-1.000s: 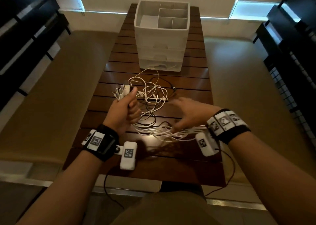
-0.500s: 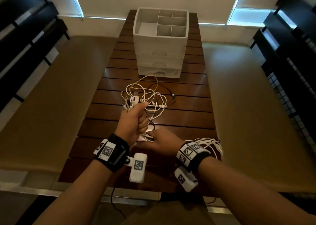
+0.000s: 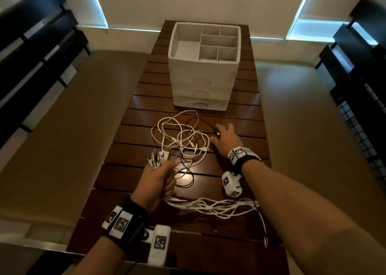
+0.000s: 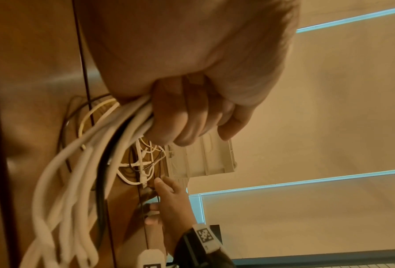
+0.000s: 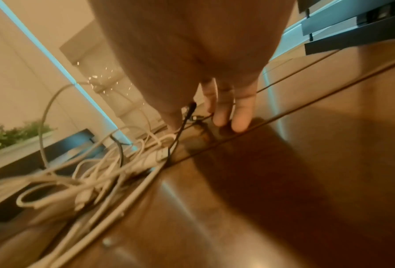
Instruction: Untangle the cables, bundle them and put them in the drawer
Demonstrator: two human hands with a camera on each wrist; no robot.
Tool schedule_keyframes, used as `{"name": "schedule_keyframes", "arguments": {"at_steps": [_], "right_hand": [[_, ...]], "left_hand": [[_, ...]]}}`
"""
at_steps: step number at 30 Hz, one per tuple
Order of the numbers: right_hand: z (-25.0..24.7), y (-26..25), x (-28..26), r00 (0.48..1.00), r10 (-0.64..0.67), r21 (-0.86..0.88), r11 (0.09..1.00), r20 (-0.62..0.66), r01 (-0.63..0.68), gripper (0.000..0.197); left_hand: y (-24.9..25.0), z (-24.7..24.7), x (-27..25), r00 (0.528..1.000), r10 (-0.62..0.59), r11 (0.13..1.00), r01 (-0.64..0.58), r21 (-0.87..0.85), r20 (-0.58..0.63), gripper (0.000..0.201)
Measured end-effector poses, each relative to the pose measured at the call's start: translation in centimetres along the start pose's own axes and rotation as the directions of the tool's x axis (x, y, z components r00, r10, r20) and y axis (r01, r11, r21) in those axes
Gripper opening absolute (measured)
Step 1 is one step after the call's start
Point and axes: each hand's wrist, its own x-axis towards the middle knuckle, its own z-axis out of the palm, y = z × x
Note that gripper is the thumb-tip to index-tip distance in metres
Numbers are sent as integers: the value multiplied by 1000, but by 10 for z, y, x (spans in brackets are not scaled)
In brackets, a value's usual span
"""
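My left hand (image 3: pixel 158 180) grips a bunch of cable ends in a fist, with the plugs (image 3: pixel 156 160) sticking up out of it. In the left wrist view white strands and a black one (image 4: pixel 88 154) hang from my curled left fingers (image 4: pixel 187 116). A loose tangle of white and black cables (image 3: pixel 181 143) lies on the table beyond my fist. Straightened strands (image 3: pixel 208 205) trail right along the front. My right hand (image 3: pixel 226 141) lies flat beside the tangle, its fingers (image 5: pixel 226 112) straight on the wood. The black cable's plug (image 5: pixel 192 107) stands between thumb and forefinger.
A white drawer unit (image 3: pixel 200 86) with an open divided top tray stands at the far end of the slatted wooden table (image 3: pixel 240 111); its drawers are closed. Dark benches line both sides of the room. One white cable hangs off the front right edge.
My right hand has left the spot beside my left fist and reached forward and right to the black cable's end. The pulled-out strands now lie along the table's front. My left fist keeps its grip.
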Motion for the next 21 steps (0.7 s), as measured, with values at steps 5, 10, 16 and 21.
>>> {"name": "schedule_keyframes", "arguments": {"at_steps": [5,10,16,21], "right_hand": [[11,-7,8,992,-21,-49,999,-123,15,27],[7,-11,19,989,134,59,990,-67,-130,22],[-25,-37,14,980,94,283,958,-175,-42,12],[-74,-82,-21,943,-43,450,871,-329,197,14]], "left_hand": [[-10,-7,3,1000,-14,1000,14,25,-8,49],[-12,-6,3,1000,-9,999,10,54,-2,47],[-12,-6,-1,1000,-10,996,10,89,6,45],[-16,-7,-7,1000,-6,997,5,79,10,45]]}}
